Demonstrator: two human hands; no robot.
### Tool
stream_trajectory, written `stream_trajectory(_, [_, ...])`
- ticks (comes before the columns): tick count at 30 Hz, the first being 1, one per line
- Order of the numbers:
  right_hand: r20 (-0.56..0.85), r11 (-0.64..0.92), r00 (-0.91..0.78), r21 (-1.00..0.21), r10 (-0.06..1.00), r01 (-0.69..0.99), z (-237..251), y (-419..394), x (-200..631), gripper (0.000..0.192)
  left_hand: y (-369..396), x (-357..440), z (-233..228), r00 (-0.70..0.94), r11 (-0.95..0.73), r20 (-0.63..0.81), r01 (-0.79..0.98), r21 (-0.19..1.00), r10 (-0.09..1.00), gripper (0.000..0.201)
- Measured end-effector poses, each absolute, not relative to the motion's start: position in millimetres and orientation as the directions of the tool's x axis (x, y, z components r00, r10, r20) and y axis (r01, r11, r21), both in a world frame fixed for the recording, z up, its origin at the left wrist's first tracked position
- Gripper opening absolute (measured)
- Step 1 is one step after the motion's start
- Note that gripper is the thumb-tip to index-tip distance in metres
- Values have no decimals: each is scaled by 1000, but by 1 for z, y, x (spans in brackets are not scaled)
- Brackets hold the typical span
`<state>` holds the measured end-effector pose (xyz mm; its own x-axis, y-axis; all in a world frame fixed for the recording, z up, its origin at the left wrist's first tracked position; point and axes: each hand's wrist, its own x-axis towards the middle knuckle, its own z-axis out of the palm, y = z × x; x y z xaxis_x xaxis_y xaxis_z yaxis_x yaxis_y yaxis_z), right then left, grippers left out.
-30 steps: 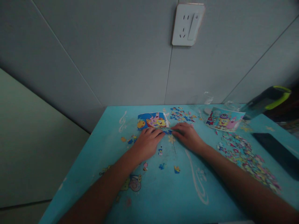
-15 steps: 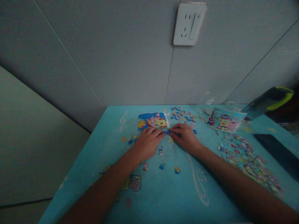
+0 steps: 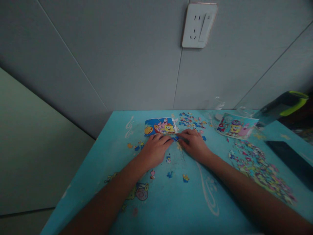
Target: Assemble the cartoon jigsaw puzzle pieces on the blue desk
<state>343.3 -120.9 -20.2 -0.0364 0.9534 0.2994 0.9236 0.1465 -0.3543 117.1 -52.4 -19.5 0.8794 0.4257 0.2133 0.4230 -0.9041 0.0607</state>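
Blue pieces (image 3: 175,139) are being touched by the bent fingers of left hand (image 3: 155,150) and right hand (image 3: 195,145), grip being hidden; just beyond, a picture card (image 3: 160,125) is being partly covered.

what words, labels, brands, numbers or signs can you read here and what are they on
No text here can be read.
Wall socket: a tiny mark on its switch, too small to make out.
Left picture card: cartoon picture; its white right edge is too blurred to tell.
Right picture card: cartoon picture, nothing readable.
Puzzle pieces: no readable text.
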Motion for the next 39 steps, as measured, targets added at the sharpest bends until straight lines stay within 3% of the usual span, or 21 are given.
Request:
stream_trajectory(5, [308,172,-49,-389,950,905,-23,-119,347,19,-53,117,-18,880,-903,205,424,68,428,48])
stream_trajectory(14, [309,191,-79,-352,948,916,-19,-121,347,19,-53,117,-18,880,-905,212,422,60,425,48])
stream_trajectory(39, [334,200,-153,-112,930,973,-10,-126,340,20,-55,117,-18,878,-904,218,425,55,426,48])
